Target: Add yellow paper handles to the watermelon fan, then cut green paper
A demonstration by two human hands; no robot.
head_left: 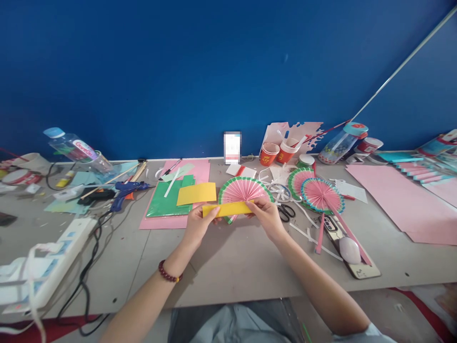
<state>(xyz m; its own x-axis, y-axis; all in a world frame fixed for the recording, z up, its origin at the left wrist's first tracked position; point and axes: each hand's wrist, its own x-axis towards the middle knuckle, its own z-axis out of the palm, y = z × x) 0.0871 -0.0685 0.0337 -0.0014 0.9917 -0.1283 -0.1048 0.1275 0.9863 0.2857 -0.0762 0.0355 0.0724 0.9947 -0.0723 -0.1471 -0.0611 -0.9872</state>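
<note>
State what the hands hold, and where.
A yellow strip: the left hand pinches its left end, the right hand its right end.

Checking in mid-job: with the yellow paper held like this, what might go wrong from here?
The yellow paper is pinched near its ends by the left hand and right hand, so an uneven pull might crease it askew.

The pleated fan sits just beyond it and could get bumped or crushed if the hands drift forward.

The blue glue gun points toward the green sheets; if hot, which I can't tell, it might mark them.
</note>
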